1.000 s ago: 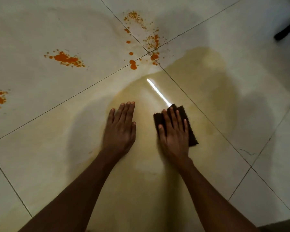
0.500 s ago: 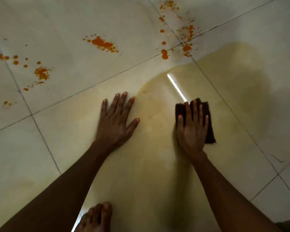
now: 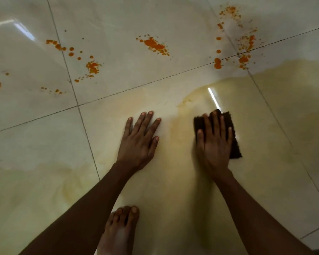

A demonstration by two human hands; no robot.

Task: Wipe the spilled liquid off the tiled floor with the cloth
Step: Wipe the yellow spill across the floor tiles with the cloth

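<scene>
A dark brown folded cloth lies flat on the pale glossy tiled floor. My right hand presses down on it with fingers spread, covering most of it. My left hand rests palm-down on the tile beside it, fingers apart, holding nothing. A wide yellowish wet smear spreads around and beyond the cloth. Orange splatter sits on the far tiles, with more orange splatter at the left and at the upper right.
A bare foot stands on the wet tile between my forearms. Dark grout lines cross the floor. A bright light reflection streaks the tile just beyond the cloth.
The view has shifted left, bringing more orange splatter into sight at the left and more of the bare foot. Both hands stay on the floor; my right hand and the cloth look blurred.
</scene>
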